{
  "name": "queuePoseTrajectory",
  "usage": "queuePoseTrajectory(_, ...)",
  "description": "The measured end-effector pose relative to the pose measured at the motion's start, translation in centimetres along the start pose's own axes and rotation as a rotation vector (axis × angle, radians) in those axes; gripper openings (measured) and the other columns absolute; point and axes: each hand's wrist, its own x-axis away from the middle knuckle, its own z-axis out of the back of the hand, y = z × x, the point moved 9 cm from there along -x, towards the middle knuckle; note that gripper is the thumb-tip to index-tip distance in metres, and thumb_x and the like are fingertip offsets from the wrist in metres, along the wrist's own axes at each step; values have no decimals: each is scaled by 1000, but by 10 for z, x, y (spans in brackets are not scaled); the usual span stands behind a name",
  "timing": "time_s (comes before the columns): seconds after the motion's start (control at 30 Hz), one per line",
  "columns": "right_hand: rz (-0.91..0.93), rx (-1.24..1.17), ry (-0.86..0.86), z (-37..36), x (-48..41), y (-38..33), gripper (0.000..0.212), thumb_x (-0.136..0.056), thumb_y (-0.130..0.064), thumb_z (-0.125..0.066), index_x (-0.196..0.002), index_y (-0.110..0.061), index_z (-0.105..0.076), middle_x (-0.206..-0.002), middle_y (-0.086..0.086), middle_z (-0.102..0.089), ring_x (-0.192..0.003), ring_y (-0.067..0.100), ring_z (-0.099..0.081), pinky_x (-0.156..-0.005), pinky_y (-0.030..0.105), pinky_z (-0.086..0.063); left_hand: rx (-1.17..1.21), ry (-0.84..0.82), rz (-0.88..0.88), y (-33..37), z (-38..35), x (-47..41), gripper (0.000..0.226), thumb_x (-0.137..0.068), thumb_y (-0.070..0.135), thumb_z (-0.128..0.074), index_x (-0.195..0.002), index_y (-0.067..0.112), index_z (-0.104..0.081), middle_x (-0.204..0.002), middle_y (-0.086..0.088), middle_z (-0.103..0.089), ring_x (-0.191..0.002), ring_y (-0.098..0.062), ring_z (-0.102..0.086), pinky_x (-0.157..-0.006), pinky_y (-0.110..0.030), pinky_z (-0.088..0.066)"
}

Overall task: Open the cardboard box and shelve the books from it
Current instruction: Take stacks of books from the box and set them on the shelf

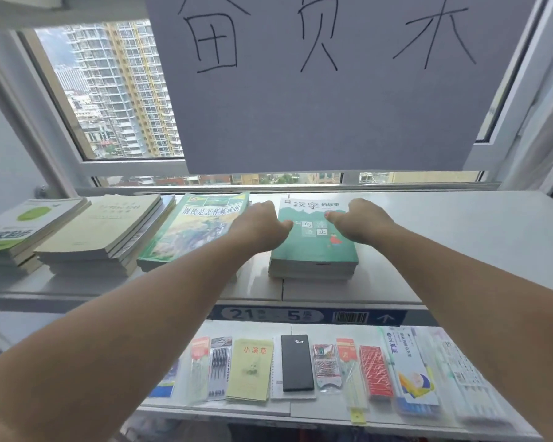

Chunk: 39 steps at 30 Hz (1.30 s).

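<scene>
A small stack of books topped by a teal-green book (315, 240) lies flat on the top shelf (460, 237). My left hand (262, 226) rests at the stack's left edge, thumb on the cover. My right hand (361, 223) rests at its right edge, thumb on the cover too. Both hands are curled against the stack's sides. To the left lie a green illustrated book (195, 229), a stack of pale yellow books (109, 231) and a white-and-green stack (23, 224). No cardboard box is in view.
The top shelf is bare to the right of the teal stack. Behind it is a window with a large grey paper sign (326, 84). The lower shelf (217, 406) holds stationery: pen packs, a black diary (296, 362), a yellow notepad (249, 370) and red packets.
</scene>
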Motion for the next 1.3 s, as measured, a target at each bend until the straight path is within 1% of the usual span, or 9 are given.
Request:
queuePoseTrajectory(0.07,97,88,16,2,0,-16,69,-104,-56,-47,-149,-5,-49,-155,14,-51,-143,33,-45,-105,42,-45,-103,52,-44,-10,13,6,66,-104,49,-49,-157,10,-42,-160,-9,-48,-143,-30,-48,-111,-46,-45)
queuePoseTrajectory(0.23,366,240,-35,-23,20,-80,77,-104,-59,-46,-160,-8,-39,-168,10,-39,-154,30,-36,-120,44,-38,-205,88,68,-76,48,43,69,-105,50,-49,-162,14,-36,-168,-7,-39,-153,-28,-39,-119,-45,-37)
queuePoseTrajectory(0.37,568,277,-57,-59,54,-146,74,-103,-56,-50,-158,-7,-43,-165,12,-44,-152,31,-40,-120,44,-39,-200,138,219,-144,77,97,72,-103,51,-54,-163,17,-34,-164,-9,-43,-148,-31,-43,-117,-47,-41)
queuePoseTrajectory(0.47,703,284,-93,-90,87,-198,75,-104,-55,-51,-161,-8,-39,-167,10,-41,-153,29,-38,-122,42,-37,-185,187,342,-200,98,145,66,-100,54,-56,-153,15,-48,-155,-12,-52,-139,-32,-50,-113,-48,-45)
queuePoseTrajectory(0.63,921,266,-158,-146,160,-289,80,-104,-53,-52,-165,-7,-30,-173,9,-29,-160,27,-26,-127,40,-25,-177,224,543,-290,128,242,76,-100,55,-56,-161,14,-38,-169,-10,-37,-155,-30,-35,-123,-44,-35)
queuePoseTrajectory(0.73,1022,259,-214,-190,214,-340,78,-102,-53,-55,-163,-10,-34,-170,10,-35,-156,29,-33,-124,39,-29,-177,237,661,-349,140,307,78,-100,58,-53,-162,14,-36,-169,-11,-36,-154,-32,-36,-122,-46,-35)
queuePoseTrajectory(0.97,1178,281,-389,-307,365,-444,73,-101,-51,-57,-157,-7,-43,-165,11,-43,-151,28,-40,-119,38,-35,-139,211,903,-481,158,496,79,-105,56,-48,-167,13,-24,-174,-9,-24,-158,-32,-29,-122,-45,-33)
queuePoseTrajectory(1.13,1257,302,-533,-389,481,-495,81,-103,-52,-55,-165,-7,-29,-172,9,-32,-157,27,-32,-125,39,-30,-132,241,1084,-566,164,638,79,-103,57,-51,-165,13,-30,-170,-14,-33,-153,-34,-37,-119,-45,-38)
queuePoseTrajectory(1.3,1281,308,-662,-452,571,-533,77,-103,-52,-55,-163,-9,-33,-168,12,-39,-151,33,-41,-119,44,-38,-79,238,1219,-617,153,748,78,-101,57,-52,-163,12,-34,-166,-16,-38,-151,-36,-41,-117,-44,-41)
